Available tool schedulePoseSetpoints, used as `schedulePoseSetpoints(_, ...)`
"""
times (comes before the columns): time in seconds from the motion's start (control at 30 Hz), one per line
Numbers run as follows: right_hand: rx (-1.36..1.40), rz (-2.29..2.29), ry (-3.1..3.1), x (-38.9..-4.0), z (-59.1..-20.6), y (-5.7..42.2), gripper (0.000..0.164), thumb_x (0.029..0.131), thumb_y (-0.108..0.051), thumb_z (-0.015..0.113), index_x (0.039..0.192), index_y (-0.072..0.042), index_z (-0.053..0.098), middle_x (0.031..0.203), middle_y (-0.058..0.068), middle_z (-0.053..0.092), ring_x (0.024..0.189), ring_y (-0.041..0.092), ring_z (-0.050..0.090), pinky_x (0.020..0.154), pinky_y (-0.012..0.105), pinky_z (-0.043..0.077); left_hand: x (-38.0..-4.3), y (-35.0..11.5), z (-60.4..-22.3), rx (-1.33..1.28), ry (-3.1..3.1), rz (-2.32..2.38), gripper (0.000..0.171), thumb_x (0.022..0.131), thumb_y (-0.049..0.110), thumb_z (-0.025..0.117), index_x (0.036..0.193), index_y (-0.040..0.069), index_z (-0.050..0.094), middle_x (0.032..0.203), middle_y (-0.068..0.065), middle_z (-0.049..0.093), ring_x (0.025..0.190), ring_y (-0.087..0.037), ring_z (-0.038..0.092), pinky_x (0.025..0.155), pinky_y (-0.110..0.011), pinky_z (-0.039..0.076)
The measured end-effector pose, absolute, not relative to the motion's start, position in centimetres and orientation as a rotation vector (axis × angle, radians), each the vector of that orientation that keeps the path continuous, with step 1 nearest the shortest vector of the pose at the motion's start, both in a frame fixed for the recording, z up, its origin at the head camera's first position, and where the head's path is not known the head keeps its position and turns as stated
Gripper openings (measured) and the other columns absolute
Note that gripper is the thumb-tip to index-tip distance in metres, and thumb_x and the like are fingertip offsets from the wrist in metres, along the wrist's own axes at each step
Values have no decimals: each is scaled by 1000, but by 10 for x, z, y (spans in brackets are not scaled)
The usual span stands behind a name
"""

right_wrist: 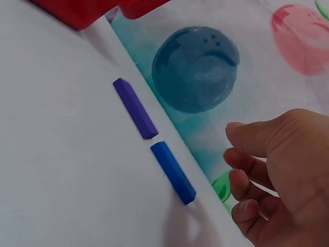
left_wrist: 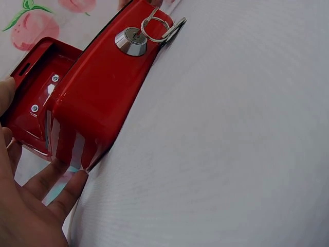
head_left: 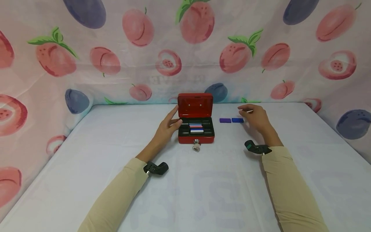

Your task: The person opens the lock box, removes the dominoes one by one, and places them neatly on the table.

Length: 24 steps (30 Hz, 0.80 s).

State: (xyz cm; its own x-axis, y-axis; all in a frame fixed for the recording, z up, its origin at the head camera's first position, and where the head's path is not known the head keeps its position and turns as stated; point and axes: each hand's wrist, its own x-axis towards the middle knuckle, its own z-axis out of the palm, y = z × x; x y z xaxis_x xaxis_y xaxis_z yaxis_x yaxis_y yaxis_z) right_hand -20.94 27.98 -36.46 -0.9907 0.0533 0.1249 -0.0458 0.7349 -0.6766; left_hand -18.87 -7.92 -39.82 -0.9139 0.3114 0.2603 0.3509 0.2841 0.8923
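Observation:
A red metal cash box (head_left: 195, 139) stands on the white table with its lid (head_left: 195, 105) raised and a key in the front lock (left_wrist: 131, 41). Several thin coloured bars (head_left: 196, 131) lie inside, in the black compartment tray (head_left: 209, 126). My left hand (head_left: 165, 129) is at the box's left side, fingers spread; in the left wrist view, fingertips are right at the side wall. To the right of the box, a purple bar (right_wrist: 135, 108) and a blue bar (right_wrist: 174, 172) lie end to end. Just beyond the blue bar hovers my right hand (head_left: 255, 118), its fingers loosely bent and holding nothing.
Keys on a ring (head_left: 196, 147) hang from the box's front. Behind the table's far edge hangs a fruit-print cloth (head_left: 116, 80). Each wrist wears a black camera band, the left one (head_left: 156, 168) and the right one (head_left: 257, 148).

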Motion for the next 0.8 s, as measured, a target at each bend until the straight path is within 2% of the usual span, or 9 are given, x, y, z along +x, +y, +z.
schedulePoseSetpoints(0.23,95,1119,-2730,-208,-349,273,35,98,-30,55,124,-8,62,119,16,59,111,35,51,89,51,45,-189,-79,-397,-649,-2485,-1730,65,98,30,53,153,34,19,156,9,21,130,-25,43,98,-47,43)
schedulePoseSetpoints(0.47,157,1157,-2678,-207,-339,265,35,98,-32,55,123,-9,63,116,13,61,106,30,56,85,46,48,-188,-79,-396,-629,-2499,-1733,65,98,34,53,153,36,19,156,10,21,130,-23,43,98,-48,43)
schedulePoseSetpoints(0.8,259,1242,-2635,-200,-325,250,34,98,-30,56,123,-8,63,120,12,61,111,28,55,94,48,45,-184,-78,-393,-652,-2491,-1745,65,98,30,53,154,29,19,157,5,20,131,-27,42,99,-47,42)
